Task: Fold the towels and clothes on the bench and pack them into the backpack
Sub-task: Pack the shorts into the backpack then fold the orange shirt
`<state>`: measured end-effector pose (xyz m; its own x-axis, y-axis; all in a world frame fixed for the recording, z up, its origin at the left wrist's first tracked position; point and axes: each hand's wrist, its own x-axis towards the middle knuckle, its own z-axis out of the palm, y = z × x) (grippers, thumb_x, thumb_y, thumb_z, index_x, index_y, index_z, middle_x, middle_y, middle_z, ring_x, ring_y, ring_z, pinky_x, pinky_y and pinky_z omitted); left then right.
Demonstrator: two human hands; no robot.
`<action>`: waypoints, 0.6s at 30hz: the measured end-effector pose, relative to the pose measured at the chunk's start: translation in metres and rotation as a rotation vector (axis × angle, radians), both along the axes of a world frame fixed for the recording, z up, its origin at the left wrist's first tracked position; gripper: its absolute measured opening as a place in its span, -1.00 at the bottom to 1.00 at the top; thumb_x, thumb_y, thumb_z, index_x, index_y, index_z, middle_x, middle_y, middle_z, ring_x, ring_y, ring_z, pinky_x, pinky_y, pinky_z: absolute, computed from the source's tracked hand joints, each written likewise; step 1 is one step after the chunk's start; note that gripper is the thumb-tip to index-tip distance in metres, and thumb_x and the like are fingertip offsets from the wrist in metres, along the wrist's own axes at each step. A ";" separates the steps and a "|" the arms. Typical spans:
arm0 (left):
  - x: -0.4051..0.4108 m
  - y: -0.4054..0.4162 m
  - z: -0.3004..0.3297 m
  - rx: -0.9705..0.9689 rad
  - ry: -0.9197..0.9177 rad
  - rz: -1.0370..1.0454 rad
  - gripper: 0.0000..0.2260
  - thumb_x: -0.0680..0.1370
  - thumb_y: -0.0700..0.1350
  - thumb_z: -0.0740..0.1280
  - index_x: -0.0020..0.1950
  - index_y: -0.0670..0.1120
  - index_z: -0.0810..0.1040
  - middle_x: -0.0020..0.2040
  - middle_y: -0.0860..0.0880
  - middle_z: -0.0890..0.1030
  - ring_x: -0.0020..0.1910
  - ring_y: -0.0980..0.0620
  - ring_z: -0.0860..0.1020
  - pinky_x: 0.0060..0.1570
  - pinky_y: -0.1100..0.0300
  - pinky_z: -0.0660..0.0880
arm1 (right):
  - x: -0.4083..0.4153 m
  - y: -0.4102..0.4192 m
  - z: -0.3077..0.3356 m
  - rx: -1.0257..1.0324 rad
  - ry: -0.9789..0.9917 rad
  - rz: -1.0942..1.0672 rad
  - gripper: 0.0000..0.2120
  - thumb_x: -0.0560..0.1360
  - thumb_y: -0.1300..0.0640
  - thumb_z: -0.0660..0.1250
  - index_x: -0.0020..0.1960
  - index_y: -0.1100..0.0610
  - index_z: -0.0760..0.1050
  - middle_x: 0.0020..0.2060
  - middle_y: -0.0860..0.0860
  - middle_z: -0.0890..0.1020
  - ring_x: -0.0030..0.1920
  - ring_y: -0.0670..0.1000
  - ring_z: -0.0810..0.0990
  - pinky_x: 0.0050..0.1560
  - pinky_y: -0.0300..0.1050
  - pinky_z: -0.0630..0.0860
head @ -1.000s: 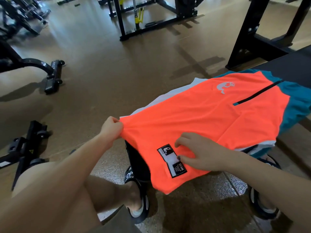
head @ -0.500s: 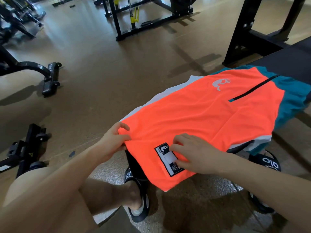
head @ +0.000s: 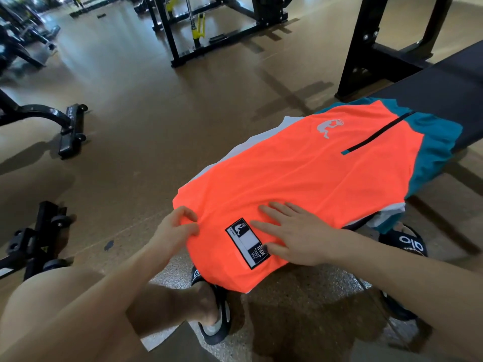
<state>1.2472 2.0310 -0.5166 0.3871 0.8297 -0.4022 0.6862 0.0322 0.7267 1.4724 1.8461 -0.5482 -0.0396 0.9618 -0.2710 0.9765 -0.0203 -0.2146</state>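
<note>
One orange shirt (head: 300, 184), two hands (head: 172, 233) (head: 295, 239), perhaps two garments beneath

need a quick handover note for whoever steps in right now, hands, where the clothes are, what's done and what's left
Left hand: pinches the near left edge of the orange garment.
Right hand: fingers straight, pressing flat on the orange garment beside its black and white label.
Things: the orange garment with teal trim lies spread on the black bench, its near end hanging over the edge. A white cloth lies under it, showing at the far side.
Done: the orange garment is laid out flat.
Left: fold it, fold the white cloth below, pack both. The backpack is not in view.
</note>
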 end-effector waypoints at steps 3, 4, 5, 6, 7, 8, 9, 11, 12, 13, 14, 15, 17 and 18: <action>-0.005 0.002 -0.006 -0.005 0.031 0.074 -0.78 0.46 -0.34 0.29 -0.02 -0.05 0.49 -0.23 -0.11 0.39 -0.29 -0.04 0.35 -0.25 0.09 0.38 | 0.011 -0.001 0.002 0.012 -0.018 -0.069 -0.20 0.40 -0.41 -0.35 0.61 -0.20 -0.11 0.63 0.04 -0.07 0.61 0.09 -0.12 0.58 0.09 -0.09; -0.007 0.000 -0.009 0.005 0.063 0.051 -0.76 0.49 -0.34 0.27 0.02 -0.02 0.48 -0.22 -0.13 0.39 -0.29 -0.04 0.36 -0.23 0.06 0.41 | 0.016 -0.002 0.003 0.013 -0.037 -0.102 -0.22 0.43 -0.41 -0.34 0.61 -0.20 -0.12 0.63 0.04 -0.07 0.61 0.11 -0.12 0.58 0.12 -0.08; -0.006 -0.005 -0.009 0.011 0.078 0.033 -0.76 0.53 -0.31 0.27 0.08 0.00 0.47 -0.19 -0.13 0.40 -0.28 -0.05 0.38 -0.22 0.04 0.43 | 0.020 -0.004 0.002 -0.003 -0.061 -0.135 -0.27 0.49 -0.40 -0.30 0.61 -0.19 -0.14 0.63 0.06 -0.09 0.61 0.12 -0.12 0.57 0.15 -0.08; -0.006 -0.010 -0.008 -0.001 0.063 0.037 -0.78 0.57 -0.27 0.29 0.12 0.01 0.45 -0.13 -0.13 0.42 -0.27 -0.06 0.41 -0.21 0.03 0.47 | 0.023 -0.006 0.001 -0.025 -0.084 -0.162 -0.32 0.55 -0.37 -0.25 0.62 -0.17 -0.16 0.62 0.07 -0.11 0.61 0.14 -0.13 0.57 0.18 -0.09; -0.005 -0.016 -0.007 -0.027 0.030 0.056 -0.79 0.59 -0.19 0.33 0.15 0.04 0.43 -0.05 -0.12 0.45 -0.24 -0.07 0.45 -0.21 0.02 0.51 | 0.024 -0.009 -0.001 -0.042 -0.102 -0.179 -0.33 0.57 -0.35 -0.22 0.62 -0.15 -0.18 0.62 0.09 -0.14 0.60 0.16 -0.14 0.56 0.20 -0.10; -0.005 -0.021 -0.005 -0.060 -0.005 0.074 -0.76 0.58 -0.11 0.40 0.16 0.08 0.42 0.04 -0.11 0.46 -0.19 -0.08 0.49 -0.22 -0.02 0.56 | 0.023 -0.012 -0.002 -0.050 -0.115 -0.182 -0.32 0.56 -0.35 -0.22 0.62 -0.14 -0.20 0.62 0.11 -0.16 0.60 0.18 -0.16 0.56 0.21 -0.11; -0.007 -0.026 -0.003 -0.087 -0.025 0.077 -0.68 0.53 -0.05 0.48 0.16 0.13 0.40 0.09 -0.11 0.47 -0.15 -0.10 0.53 -0.21 -0.10 0.60 | 0.021 -0.014 -0.003 -0.057 -0.121 -0.174 -0.30 0.54 -0.37 -0.24 0.62 -0.13 -0.22 0.61 0.12 -0.19 0.60 0.19 -0.18 0.56 0.22 -0.13; -0.013 -0.034 -0.001 -0.061 0.034 -0.027 -0.48 0.38 -0.05 0.58 0.18 0.18 0.36 0.02 -0.13 0.50 -0.16 -0.13 0.54 -0.15 -0.20 0.61 | 0.017 -0.018 -0.004 -0.059 -0.106 -0.163 -0.24 0.47 -0.40 -0.31 0.61 -0.14 -0.24 0.61 0.13 -0.21 0.60 0.18 -0.19 0.56 0.22 -0.14; -0.017 -0.036 -0.001 -0.018 0.092 -0.116 -0.44 0.37 -0.11 0.58 0.19 0.17 0.34 -0.06 -0.14 0.50 -0.22 -0.11 0.52 -0.19 -0.15 0.59 | 0.016 -0.019 -0.004 -0.052 -0.102 -0.166 -0.23 0.45 -0.41 -0.32 0.61 -0.15 -0.23 0.61 0.13 -0.20 0.60 0.17 -0.19 0.56 0.22 -0.14; -0.019 -0.039 -0.002 0.038 0.158 -0.197 -0.46 0.40 -0.18 0.55 0.20 0.14 0.32 -0.16 -0.13 0.48 -0.30 -0.07 0.48 -0.27 -0.05 0.53 | 0.017 -0.021 -0.003 -0.046 -0.106 -0.181 -0.26 0.49 -0.40 -0.28 0.61 -0.16 -0.22 0.61 0.12 -0.20 0.60 0.17 -0.19 0.56 0.23 -0.13; -0.020 -0.040 -0.005 0.097 0.208 -0.243 -0.50 0.44 -0.24 0.49 0.20 0.10 0.32 -0.24 -0.12 0.45 -0.38 -0.03 0.43 -0.35 0.04 0.44 | 0.020 -0.024 -0.003 -0.042 -0.115 -0.209 -0.31 0.55 -0.38 -0.21 0.61 -0.16 -0.21 0.61 0.12 -0.20 0.60 0.17 -0.19 0.55 0.25 -0.12; -0.022 -0.041 -0.008 0.158 0.243 -0.262 -0.54 0.47 -0.29 0.44 0.20 0.06 0.32 -0.30 -0.10 0.42 -0.44 -0.02 0.39 -0.40 0.10 0.38 | 0.025 -0.028 -0.003 -0.043 -0.127 -0.244 -0.33 0.59 -0.35 -0.15 0.61 -0.16 -0.22 0.61 0.12 -0.20 0.60 0.17 -0.18 0.54 0.27 -0.11; -0.025 -0.040 -0.011 0.263 0.309 -0.284 -0.59 0.50 -0.34 0.35 0.23 -0.01 0.32 -0.28 -0.10 0.43 -0.47 -0.02 0.41 -0.51 0.23 0.34 | 0.032 -0.038 -0.003 -0.067 -0.143 -0.305 -0.34 0.61 -0.34 -0.11 0.61 -0.16 -0.25 0.61 0.11 -0.21 0.60 0.19 -0.19 0.53 0.30 -0.10; -0.025 -0.039 -0.012 0.315 0.333 -0.303 -0.59 0.51 -0.35 0.32 0.26 -0.04 0.32 -0.20 -0.13 0.44 -0.45 -0.04 0.45 -0.50 0.27 0.39 | 0.035 -0.043 -0.002 -0.083 -0.141 -0.323 -0.33 0.61 -0.34 -0.11 0.61 -0.16 -0.26 0.61 0.11 -0.22 0.60 0.19 -0.19 0.53 0.30 -0.10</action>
<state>1.2217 1.9917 -0.5285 0.5217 0.8010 -0.2938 0.8254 -0.3867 0.4113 1.5072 1.8029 -0.5504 0.3061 0.8929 -0.3301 0.9368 -0.3443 -0.0628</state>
